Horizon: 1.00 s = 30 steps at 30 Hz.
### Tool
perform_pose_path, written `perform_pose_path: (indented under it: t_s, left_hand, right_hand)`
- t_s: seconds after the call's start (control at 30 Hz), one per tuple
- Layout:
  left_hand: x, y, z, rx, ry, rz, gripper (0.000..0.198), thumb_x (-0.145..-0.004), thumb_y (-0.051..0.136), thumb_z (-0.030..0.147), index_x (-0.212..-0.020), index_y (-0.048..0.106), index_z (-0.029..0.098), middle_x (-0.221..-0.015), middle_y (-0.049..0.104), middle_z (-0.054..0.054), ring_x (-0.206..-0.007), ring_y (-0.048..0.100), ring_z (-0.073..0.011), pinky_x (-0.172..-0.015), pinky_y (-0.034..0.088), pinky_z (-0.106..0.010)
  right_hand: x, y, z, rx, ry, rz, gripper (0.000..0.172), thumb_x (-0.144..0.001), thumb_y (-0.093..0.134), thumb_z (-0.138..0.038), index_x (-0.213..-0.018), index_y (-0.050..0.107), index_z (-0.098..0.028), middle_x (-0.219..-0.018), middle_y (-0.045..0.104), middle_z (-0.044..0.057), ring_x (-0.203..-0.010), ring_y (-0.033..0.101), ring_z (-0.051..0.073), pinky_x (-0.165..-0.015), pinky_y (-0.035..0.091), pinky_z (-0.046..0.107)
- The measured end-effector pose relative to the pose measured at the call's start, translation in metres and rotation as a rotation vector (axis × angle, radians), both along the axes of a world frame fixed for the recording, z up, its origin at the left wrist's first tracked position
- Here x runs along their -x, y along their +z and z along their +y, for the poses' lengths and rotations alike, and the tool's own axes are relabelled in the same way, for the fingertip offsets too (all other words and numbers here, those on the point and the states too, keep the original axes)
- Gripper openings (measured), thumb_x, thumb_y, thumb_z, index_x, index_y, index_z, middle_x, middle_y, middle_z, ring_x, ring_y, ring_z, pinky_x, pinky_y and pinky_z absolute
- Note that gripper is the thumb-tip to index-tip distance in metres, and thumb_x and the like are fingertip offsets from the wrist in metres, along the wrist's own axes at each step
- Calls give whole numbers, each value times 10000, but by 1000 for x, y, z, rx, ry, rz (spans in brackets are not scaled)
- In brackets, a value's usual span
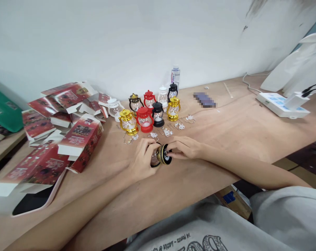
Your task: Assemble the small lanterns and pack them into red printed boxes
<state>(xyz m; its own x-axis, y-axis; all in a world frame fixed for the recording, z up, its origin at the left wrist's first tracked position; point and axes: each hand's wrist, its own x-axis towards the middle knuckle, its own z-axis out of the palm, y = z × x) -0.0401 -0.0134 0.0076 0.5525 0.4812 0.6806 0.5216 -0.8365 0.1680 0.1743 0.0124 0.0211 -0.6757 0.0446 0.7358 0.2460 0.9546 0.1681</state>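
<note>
My left hand (144, 158) is wrapped round a small bronze-and-black toy lantern (162, 154). The lantern lies tilted on its side just above the table, its round underside turned to the right. At that underside, the fingertips of my right hand (185, 148) are pinched together. Whatever they grip inside the base is too small to make out. Beyond my hands several lanterns stand upright, among them a red one (145, 120), a gold one (128, 122) and a black one (158, 114). Small white parts with thin wire frames (167, 131) lie in a row before them.
Red printed cardboard boxes (81, 139) are heaped at the left, partly on a white-rimmed tray (54, 193). A water bottle (175, 75) stands by the wall. A blurred dark phone-like object (205, 100) lies right of the lanterns. Farther right is a white power strip (282, 104) with cables.
</note>
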Motion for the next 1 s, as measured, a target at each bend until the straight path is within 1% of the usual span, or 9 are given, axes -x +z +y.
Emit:
perform_pose_path:
  t_s: [0.1,0.3,0.43,0.57,0.67,0.73,0.87,1.0]
  left_hand:
    - [0,0,0,4,1,2,349,-743,622,217,-1057,474,180,-973,500,-93,-889,513,-222,-748,464,-355]
    - [0,-1,0,7,17,44,359,-734,620,193,-1056,460,195,-978,493,-88,-913,507,-226,-757,469,-355]
    - [0,-1,0,-4,7,37,344,-744,618,203,-1050,464,185,-973,495,-92,-907,509,-225,-755,470,-353]
    - [0,-1,0,15,0,20,360,-723,623,189,-1055,481,186,-984,509,-97,-911,517,-230,-757,466,-357]
    - [0,-2,0,23,3,23,375,-717,629,185,-1060,479,192,-985,509,-94,-912,523,-230,-761,468,-358]
    - [0,-2,0,18,0,23,381,-720,627,187,-1067,468,196,-981,503,-91,-910,522,-227,-759,473,-356]
    - [0,-2,0,2,-6,16,364,-734,619,196,-1063,464,191,-979,499,-93,-906,519,-224,-756,476,-357]
    - [-1,-2,1,-9,1,17,354,-746,635,236,-1054,467,184,-977,494,-93,-901,516,-221,-757,474,-353]
  right_hand:
    - [-1,4,-1,-14,-22,-20,106,-925,491,-227,-980,464,-140,-723,578,15,-618,537,101,-540,450,194]
    - [-2,11,-2,-56,-43,-71,61,-933,464,-217,-913,445,-162,-702,565,-3,-614,535,93,-530,431,194]
    - [-2,8,-1,-105,-38,-60,57,-918,474,-200,-925,431,-163,-702,575,-3,-610,529,97,-528,428,202]
    - [-2,2,2,-124,-57,-48,69,-927,443,-217,-963,417,-165,-711,565,1,-623,540,101,-524,425,208]
    - [-2,-1,3,-127,-46,-48,99,-918,461,-219,-979,413,-158,-713,566,3,-625,539,100,-528,427,206]
    - [-2,-1,3,-117,-32,-32,106,-912,471,-215,-983,418,-157,-707,564,2,-619,533,101,-534,432,206]
    - [0,0,2,-111,-5,28,59,-909,461,-197,-951,441,-159,-693,558,-1,-596,513,101,-519,432,203]
    - [1,3,1,-101,-28,-10,44,-918,444,-196,-921,445,-153,-690,549,4,-603,510,103,-522,431,201]
